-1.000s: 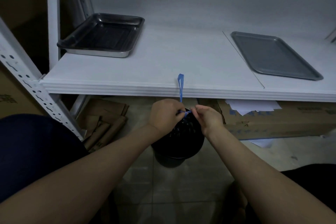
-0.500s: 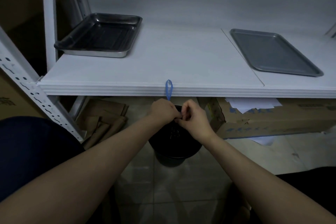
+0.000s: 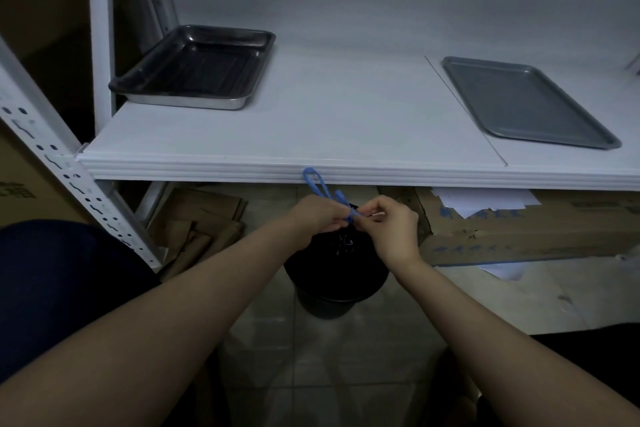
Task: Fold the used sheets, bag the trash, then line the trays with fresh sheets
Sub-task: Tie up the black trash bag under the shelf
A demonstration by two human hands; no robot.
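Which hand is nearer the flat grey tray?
Right. The right hand sits below and left of the flat grey tray; the left hand is farther left, both pinching the blue drawstring.

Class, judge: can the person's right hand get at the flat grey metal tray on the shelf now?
Likely not yet: the right hand pinches the blue drawstring of the black trash bag. Otherwise the way to the flat grey metal tray looks free.
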